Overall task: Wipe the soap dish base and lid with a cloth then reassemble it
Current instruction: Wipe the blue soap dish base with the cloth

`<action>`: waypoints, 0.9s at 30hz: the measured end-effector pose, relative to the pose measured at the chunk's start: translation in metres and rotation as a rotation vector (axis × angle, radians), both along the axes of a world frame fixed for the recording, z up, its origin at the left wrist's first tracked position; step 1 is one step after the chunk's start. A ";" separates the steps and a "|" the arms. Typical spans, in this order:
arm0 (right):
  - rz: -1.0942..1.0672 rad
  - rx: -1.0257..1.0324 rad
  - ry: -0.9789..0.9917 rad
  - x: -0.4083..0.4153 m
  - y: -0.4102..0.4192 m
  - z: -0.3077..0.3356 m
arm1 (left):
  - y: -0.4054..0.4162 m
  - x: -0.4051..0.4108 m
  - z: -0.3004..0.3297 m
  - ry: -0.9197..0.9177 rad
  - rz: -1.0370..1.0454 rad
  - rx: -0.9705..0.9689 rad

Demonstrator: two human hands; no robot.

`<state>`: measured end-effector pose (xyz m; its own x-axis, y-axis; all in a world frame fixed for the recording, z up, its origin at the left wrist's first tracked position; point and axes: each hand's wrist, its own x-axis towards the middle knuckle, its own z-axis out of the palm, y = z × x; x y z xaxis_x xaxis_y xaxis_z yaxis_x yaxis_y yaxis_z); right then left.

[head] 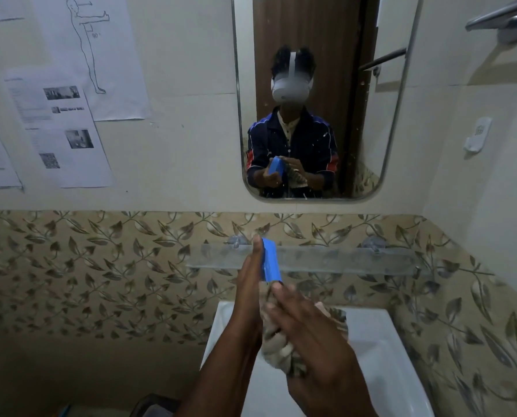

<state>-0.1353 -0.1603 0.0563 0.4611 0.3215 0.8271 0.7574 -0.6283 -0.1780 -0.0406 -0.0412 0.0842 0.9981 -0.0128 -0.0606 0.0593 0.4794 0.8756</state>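
Left hand (246, 284) upright, fingers extended, pressing blue soap dish piece (270, 261) on edge against palm; base or lid, cannot tell. Right hand (308, 335) clutching bunched patterned cloth (278, 341), fingertip touching blue piece's lower end. Both hands above white sink (380, 350), near its back edge. Glass shelf (341, 257) on leaf-patterned tiles behind. Mirror (320, 97) above reflects person holding same items. Printed sheets (61, 130) taped on wall at left.

Bathroom corner. A rounded mirror (317, 100) hangs at twelve o'clock on a cream wall (185, 145), printed sheets (58, 130) at ten. Leaf-patterned tiles (100, 281) below carry a glass shelf (341, 257). White sink (380, 356) at six.
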 end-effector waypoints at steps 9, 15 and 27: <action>0.096 0.387 0.492 0.039 -0.008 0.057 | -0.023 -0.022 -0.004 -0.029 -0.020 0.070; 0.146 0.355 0.438 0.006 0.009 0.027 | -0.006 -0.009 -0.001 0.002 0.028 -0.002; 0.117 0.480 0.526 0.023 0.011 0.042 | -0.010 -0.014 -0.009 0.083 -0.082 0.015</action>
